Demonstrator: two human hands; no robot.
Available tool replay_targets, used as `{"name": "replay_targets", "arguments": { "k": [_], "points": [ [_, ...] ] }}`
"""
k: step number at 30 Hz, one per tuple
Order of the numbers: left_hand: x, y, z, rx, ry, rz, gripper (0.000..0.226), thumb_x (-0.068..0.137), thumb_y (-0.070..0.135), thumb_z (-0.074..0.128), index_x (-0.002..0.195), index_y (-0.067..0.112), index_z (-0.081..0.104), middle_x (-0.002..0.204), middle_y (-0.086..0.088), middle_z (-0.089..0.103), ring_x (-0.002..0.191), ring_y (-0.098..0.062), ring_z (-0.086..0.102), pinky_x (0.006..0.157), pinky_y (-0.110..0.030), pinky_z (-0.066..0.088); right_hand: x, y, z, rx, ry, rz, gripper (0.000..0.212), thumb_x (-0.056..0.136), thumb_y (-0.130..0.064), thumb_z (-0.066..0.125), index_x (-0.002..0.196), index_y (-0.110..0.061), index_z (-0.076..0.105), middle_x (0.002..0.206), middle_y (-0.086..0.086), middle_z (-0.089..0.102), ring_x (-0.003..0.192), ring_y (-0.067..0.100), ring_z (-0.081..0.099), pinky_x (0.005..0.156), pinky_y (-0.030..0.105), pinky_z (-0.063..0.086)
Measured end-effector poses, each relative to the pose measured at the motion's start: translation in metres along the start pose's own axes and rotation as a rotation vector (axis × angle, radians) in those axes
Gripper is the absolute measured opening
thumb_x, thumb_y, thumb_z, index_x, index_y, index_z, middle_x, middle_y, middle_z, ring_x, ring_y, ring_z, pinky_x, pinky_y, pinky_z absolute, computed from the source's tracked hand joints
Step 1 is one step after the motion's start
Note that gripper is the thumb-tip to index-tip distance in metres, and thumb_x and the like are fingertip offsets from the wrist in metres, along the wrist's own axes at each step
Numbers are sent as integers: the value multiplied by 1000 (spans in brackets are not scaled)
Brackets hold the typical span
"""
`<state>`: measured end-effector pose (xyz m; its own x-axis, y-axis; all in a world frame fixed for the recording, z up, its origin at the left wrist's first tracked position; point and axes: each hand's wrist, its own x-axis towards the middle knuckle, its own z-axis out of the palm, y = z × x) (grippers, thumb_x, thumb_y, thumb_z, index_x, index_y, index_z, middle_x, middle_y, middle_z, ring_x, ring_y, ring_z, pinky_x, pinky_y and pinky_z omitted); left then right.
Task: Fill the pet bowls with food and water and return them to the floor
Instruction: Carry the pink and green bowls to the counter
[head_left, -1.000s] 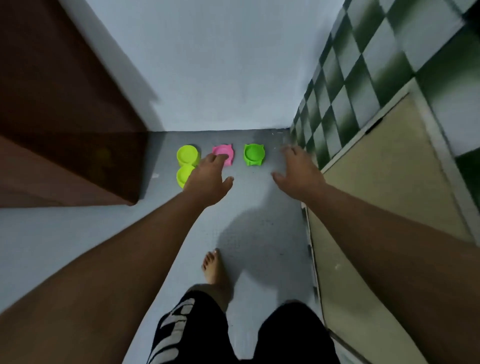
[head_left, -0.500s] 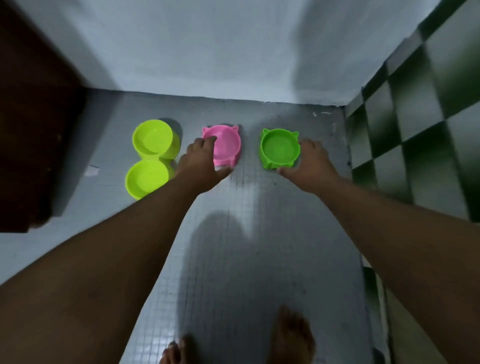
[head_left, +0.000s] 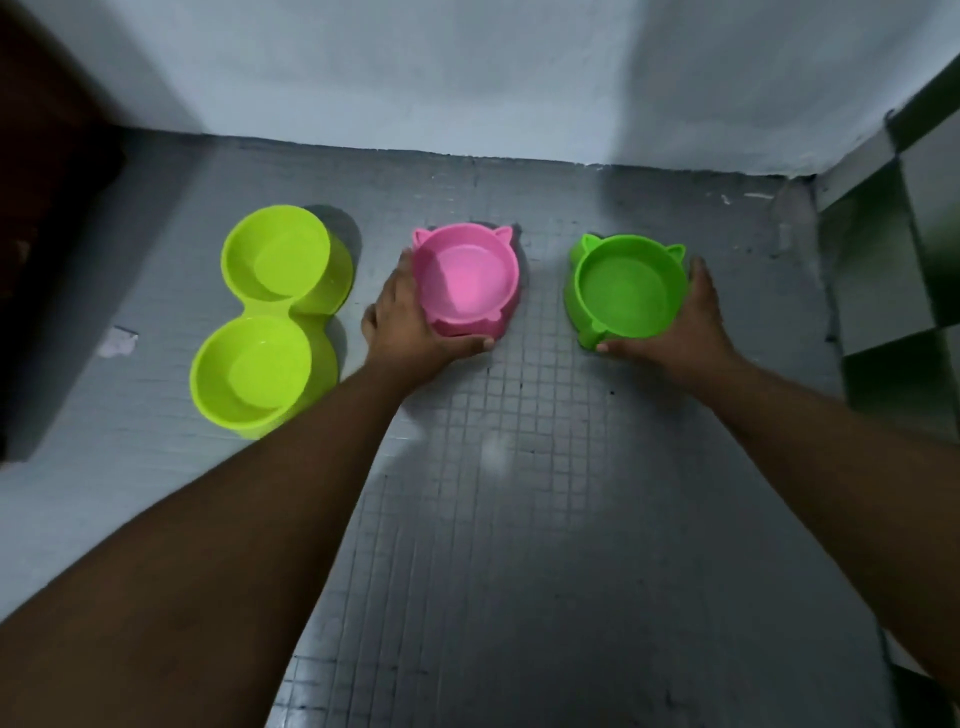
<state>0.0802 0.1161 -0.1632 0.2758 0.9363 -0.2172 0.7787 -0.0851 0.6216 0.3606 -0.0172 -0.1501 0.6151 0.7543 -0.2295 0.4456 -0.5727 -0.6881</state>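
Left-hand fingers (head_left: 401, 267) curl round the left side of the pink bowl (head_left: 467, 280), and the thumb (head_left: 470, 343) lies along its near edge, so the left hand (head_left: 410, 325) grips the bowl from the side. Right-hand fingers wrap the right side of the green bowl (head_left: 626, 291), with that thumb set against the near rim by a small ear-shaped tab; the right hand (head_left: 691, 325) holds the bowl the same way, mirrored. Both bowls have cat-ear points on their far rims and show bare plastic inside. They sit side by side with a gap between them, on or just at the grey small-tiled floor (head_left: 493, 519); cannot tell whether either is lifted clear. Left of the pink bowl, near the left wrist but not touched, lies a yellow-green double bowl (head_left: 270, 317), its two round basins joined in a line running away from the person, both bare inside. A small pale scrap (head_left: 118, 340) lies on the floor further left. Beyond the bowls stands a pale wall (head_left: 467, 78), with green-and-white chequered tiling (head_left: 909, 234) on the right and a dark brown panel (head_left: 41, 208) on the left.
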Motion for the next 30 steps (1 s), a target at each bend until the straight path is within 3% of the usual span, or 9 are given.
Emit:
{"name": "replay_targets", "arguments": {
  "k": [4, 8, 10, 13, 15, 19, 25, 28, 30],
  "points": [
    [3, 1, 11, 50, 21, -13, 149, 53, 67, 90, 163, 15, 4, 164, -8, 30, 152, -24, 24, 116, -40, 16, 3, 3, 9, -42, -5, 50, 169, 17, -69, 89, 158, -16, 11, 157, 8, 33, 143, 26, 36, 118, 45, 31],
    [11, 1, 14, 42, 63, -43, 151, 51, 72, 88, 163, 16, 3, 162, -8, 33, 151, -23, 25, 115, -42, 17, 6, 4, 13, -94, 21, 55, 158, 36, -51, 98, 159, -16, 6, 160, 11, 26, 147, 30, 28, 121, 47, 24],
    [12, 1, 15, 42, 88, -18, 148, 50, 74, 86, 162, 17, 9, 160, -6, 37, 149, -23, 29, 115, -43, 19, 8, 5, 15, -74, 33, 43, 157, 32, -55, 97, 158, -17, 12, 157, 11, 30, 144, 31, 33, 119, 47, 28],
    [10, 1, 16, 9, 125, 50, 139, 50, 71, 87, 161, 25, 16, 156, -3, 43, 145, -24, 35, 113, -45, 23, 10, 13, 16, 43, 72, -43, 154, 16, -77, 86, 147, -17, 34, 143, 9, 47, 130, 28, 49, 108, 48, 44],
    [10, -1, 17, 3, 109, 88, 132, 53, 70, 87, 160, 34, 19, 155, -5, 41, 144, -27, 36, 115, -46, 24, 6, 11, 14, 71, 63, -76, 145, 20, -70, 91, 144, -17, 38, 139, 9, 49, 126, 25, 51, 108, 43, 44],
    [12, -4, 17, -99, 51, 142, 117, 58, 64, 90, 156, 38, 31, 155, -10, 32, 140, -33, 39, 120, -43, 33, 0, 13, 15, 77, 54, -162, 136, 38, -40, 100, 151, -15, 30, 145, 10, 41, 129, 18, 42, 107, 21, 30],
    [8, -2, 19, -217, 78, 102, 146, 55, 45, 98, 163, 14, 4, 152, -13, 36, 141, -27, 37, 118, -40, 33, -6, 16, 23, 90, 70, -115, 141, 39, -40, 101, 153, -6, 25, 147, 14, 38, 134, 23, 40, 110, 24, 31],
    [9, -3, 21, -283, 91, 45, 146, 50, 46, 100, 162, 12, 13, 148, -11, 40, 140, -27, 38, 117, -40, 35, -12, 11, 27, 98, 35, -112, 145, 42, -36, 100, 156, -5, 17, 155, 14, 31, 141, 22, 33, 109, 16, 20],
    [11, -3, 18, -325, 101, 47, 138, 46, 46, 101, 158, 17, 26, 144, -8, 42, 136, -26, 42, 114, -37, 38, -13, 8, 29, 116, 37, -125, 141, 42, -32, 101, 155, -6, 21, 151, 12, 34, 134, 16, 36, 105, 13, 20]
  ]
}}
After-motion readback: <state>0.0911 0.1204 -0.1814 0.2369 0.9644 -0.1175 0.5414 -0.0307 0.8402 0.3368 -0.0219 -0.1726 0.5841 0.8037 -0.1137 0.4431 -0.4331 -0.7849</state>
